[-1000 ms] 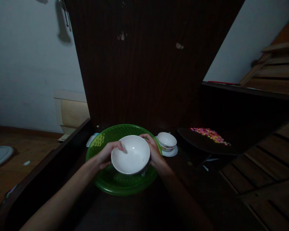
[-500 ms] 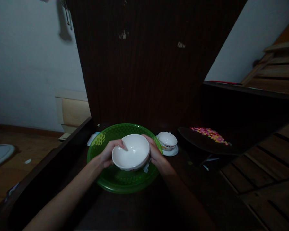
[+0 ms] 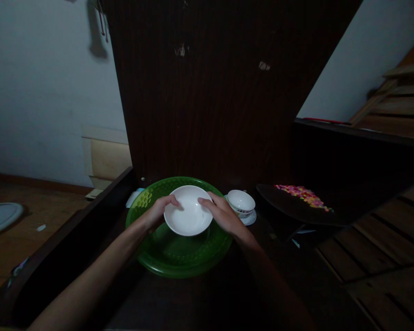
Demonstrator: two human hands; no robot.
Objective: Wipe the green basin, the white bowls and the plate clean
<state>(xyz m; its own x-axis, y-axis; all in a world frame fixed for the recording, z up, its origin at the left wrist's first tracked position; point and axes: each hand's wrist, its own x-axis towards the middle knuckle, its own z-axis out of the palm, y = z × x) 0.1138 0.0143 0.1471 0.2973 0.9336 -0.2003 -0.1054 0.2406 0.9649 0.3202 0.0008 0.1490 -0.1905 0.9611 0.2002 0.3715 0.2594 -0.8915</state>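
Observation:
A white bowl (image 3: 188,216) is held above a green plastic basin (image 3: 179,270), its hollow tilted towards me. My left hand (image 3: 158,212) grips the left rim, thumb inside the bowl. On the opposite rim, my right hand (image 3: 224,214) is closed with its thumb also over the inner wall. The other fingers of both hands are mostly hidden behind the bowl. Just right of the basin, a second white bowl (image 3: 241,200) with a patterned outside sits on a white plate (image 3: 250,218).
A dark wooden panel (image 3: 200,105) rises behind the basin. To the right is a dark shelf (image 3: 283,204) with pink and yellow flower shapes (image 3: 305,196). A dark raised edge (image 3: 100,202) runs along the left, and wooden slats (image 3: 382,239) lie far right.
The bowl has turned to face me more squarely. My right thumb has come from behind the rim onto the inside. A pale cloth-like piece under the right hand is now out of sight.

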